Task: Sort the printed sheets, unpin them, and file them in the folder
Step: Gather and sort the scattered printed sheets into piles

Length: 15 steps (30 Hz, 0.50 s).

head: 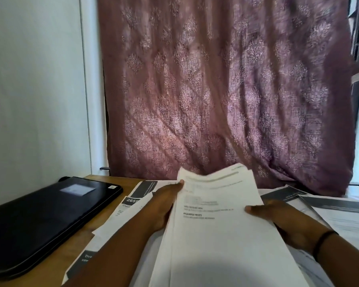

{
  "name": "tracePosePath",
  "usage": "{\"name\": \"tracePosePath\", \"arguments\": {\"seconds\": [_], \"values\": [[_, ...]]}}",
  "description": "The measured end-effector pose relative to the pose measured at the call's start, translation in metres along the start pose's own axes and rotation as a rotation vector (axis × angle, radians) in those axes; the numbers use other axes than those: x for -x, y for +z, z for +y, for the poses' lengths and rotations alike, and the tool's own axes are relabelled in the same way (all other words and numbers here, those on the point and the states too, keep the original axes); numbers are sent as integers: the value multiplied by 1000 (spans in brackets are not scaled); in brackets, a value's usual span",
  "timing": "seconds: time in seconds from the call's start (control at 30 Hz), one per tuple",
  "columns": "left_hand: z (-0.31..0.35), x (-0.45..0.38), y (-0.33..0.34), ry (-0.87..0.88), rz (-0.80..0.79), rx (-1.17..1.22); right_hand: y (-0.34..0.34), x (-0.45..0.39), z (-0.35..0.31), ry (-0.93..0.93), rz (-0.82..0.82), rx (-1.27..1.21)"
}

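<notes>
I hold a stack of white printed sheets (pixel 220 230) raised above the table, its top edge fanned. My left hand (pixel 164 204) grips the stack's left edge, thumb on top near the upper corner. On the right edge my right hand (pixel 278 216) holds the stack with the thumb pressed on the top page. A black folder (pixel 42 218) lies shut on the wooden table (pixel 85 230) at the left. More printed sheets with dark headers (pixel 137 195) lie under my left arm. No pin shows.
Further loose sheets with dark bands (pixel 330 206) are spread at the right of the table. A patterned mauve curtain (pixel 226 90) hangs right behind the table. A white wall (pixel 35 90) stands at the left.
</notes>
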<state>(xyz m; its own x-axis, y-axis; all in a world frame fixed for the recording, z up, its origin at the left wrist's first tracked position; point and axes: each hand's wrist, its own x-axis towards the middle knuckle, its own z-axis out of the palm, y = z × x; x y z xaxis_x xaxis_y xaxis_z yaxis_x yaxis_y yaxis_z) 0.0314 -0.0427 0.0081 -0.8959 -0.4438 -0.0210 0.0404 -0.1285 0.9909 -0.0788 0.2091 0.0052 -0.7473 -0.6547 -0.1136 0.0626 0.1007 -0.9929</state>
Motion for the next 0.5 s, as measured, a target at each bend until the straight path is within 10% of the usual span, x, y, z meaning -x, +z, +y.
{"name": "tracePosePath", "arguments": {"seconds": [0.2, 0.5], "values": [[-13, -18, -64, 106, 603, -1258, -3, -10, 9, -48, 152, 73], [-37, -34, -105, -76, 598, -1217, -13, -19, 17, -27, 209, 129]]}}
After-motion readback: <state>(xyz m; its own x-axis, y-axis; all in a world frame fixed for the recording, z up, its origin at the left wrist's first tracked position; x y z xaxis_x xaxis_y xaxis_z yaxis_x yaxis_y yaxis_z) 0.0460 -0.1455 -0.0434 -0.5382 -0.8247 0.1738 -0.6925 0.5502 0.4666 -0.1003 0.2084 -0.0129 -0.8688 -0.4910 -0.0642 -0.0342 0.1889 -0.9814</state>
